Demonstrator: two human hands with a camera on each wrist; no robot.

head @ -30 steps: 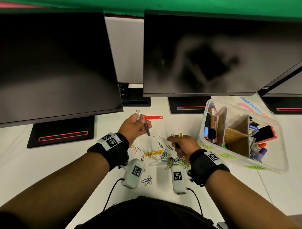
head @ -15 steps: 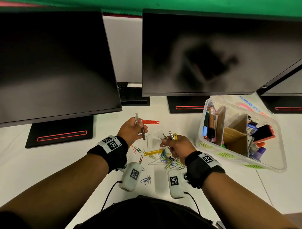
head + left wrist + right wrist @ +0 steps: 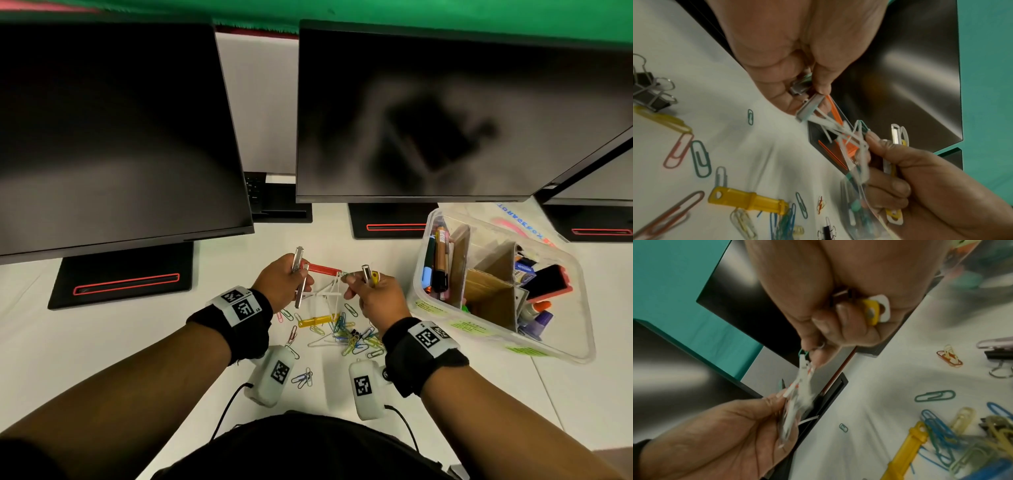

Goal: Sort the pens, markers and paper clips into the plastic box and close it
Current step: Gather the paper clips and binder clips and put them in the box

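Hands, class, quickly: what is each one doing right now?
Left hand: grips silver clips and the red clip.
Right hand: grips white and yellow clips, pinching tangled white pieces.

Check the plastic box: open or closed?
Open. The plastic box has no lid on; markers and cardboard dividers show from above.

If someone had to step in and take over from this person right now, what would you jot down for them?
Left hand: grips two silver file-fastener bars and one end of a red fastener strip.
Right hand: holds a silver and a yellow fastener and pinches a tangle of white prongs stretched between both hands.
Plastic box: open, on the right, pens and markers already in its left compartment.
Left to do: loose paper clips, a yellow fastener and a black binder clip lie on the desk; untangle, box everything, close the box.
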